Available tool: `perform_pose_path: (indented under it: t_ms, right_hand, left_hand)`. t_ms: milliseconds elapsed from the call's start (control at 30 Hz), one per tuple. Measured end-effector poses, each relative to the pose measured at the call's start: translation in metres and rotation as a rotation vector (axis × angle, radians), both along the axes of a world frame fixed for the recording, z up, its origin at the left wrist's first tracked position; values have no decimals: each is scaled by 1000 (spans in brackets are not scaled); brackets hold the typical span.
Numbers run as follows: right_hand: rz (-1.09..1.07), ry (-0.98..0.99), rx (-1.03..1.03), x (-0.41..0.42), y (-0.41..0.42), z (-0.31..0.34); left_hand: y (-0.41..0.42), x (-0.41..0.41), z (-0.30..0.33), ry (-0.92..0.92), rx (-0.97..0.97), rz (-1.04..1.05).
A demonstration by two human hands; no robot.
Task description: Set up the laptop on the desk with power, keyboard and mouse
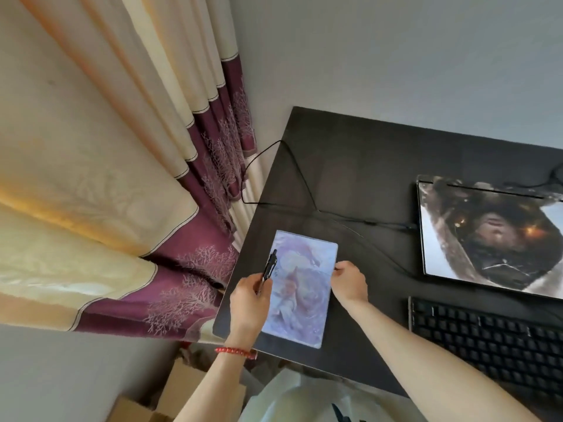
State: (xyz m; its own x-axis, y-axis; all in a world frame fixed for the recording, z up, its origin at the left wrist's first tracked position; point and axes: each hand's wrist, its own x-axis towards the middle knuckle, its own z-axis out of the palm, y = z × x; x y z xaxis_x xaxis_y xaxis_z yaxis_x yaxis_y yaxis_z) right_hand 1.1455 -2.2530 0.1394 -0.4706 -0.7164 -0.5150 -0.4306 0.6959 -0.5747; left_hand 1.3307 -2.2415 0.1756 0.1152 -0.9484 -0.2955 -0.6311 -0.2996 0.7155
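My left hand (pixel 248 295), low and left of centre in the frame, has its grip closed round a black pen (pixel 269 267), which points up and away from me across the left edge of a pale lilac notebook (pixel 297 289). A red bead bracelet (pixel 236 352) sits on that wrist. My right hand (pixel 350 281) pinches the notebook's right edge, fingers curled on it near the upper corner. The notebook lies flat on the dark table (pixel 359 166), close to the table's left edge.

The laptop (pixel 490 236) is at the right of the frame, on the table, its surface showing a dark marbled picture with white corners; I cannot tell whether that is the lid or a lit screen. A black cable (pixel 365 221) runs from the laptop's left side across the table, then up to the table's left edge and over it in a loop in front of the curtain. The black keyboard (pixel 487 336) lies just below the laptop, at the lower right, cut off by the frame edge. Another cable (pixel 545 181) trails behind the laptop at the far right.

Cream and plum curtains (pixel 122 178) with a branch pattern fill the left half. Cardboard boxes (pixel 170 397) stand on the floor at the bottom, beside a translucent plastic bag (pixel 289 397).
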Motion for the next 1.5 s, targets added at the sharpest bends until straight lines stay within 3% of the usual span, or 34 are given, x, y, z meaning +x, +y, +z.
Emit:
perform_pose_path:
  t_ms: [67, 233, 300, 500, 633, 700, 867, 1100, 1200, 1500]
  right_hand:
    - [24, -10, -9, -4, 5, 5]
    - [-25, -500, -174, -10, 9, 31]
    - [42, -552, -143, -14, 10, 35]
    - [-104, -454, -117, -33, 13, 24]
    - [-102, -226, -49, -45, 13, 10]
    - [-39, -139, -21, -46, 10, 6]
    - [4, -151, 3, -37, 3, -3]
    - [-179, -492, 79, -46, 11, 12]
    - [-180, -507, 61, -62, 13, 29]
    - [137, -523, 294, -26, 30, 24]
  left_hand:
    - [-6, -10, -6, 75, 45, -49]
    - [-5, -44, -17, 123, 131, -275]
    - [-2, -57, -21, 127, 126, -320]
    - [1, -79, -29, 28, 27, -465]
    - [7, -63, -48, -492, -21, -525]
    - [7, -51, -59, -614, 41, -598]
    - [9, -38, -70, -628, 97, -679]
    - [11, -42, -72, -616, 111, -650]
    - [11, -43, -71, -614, 103, -655]
    - [11, -49, -69, -571, 119, -648]
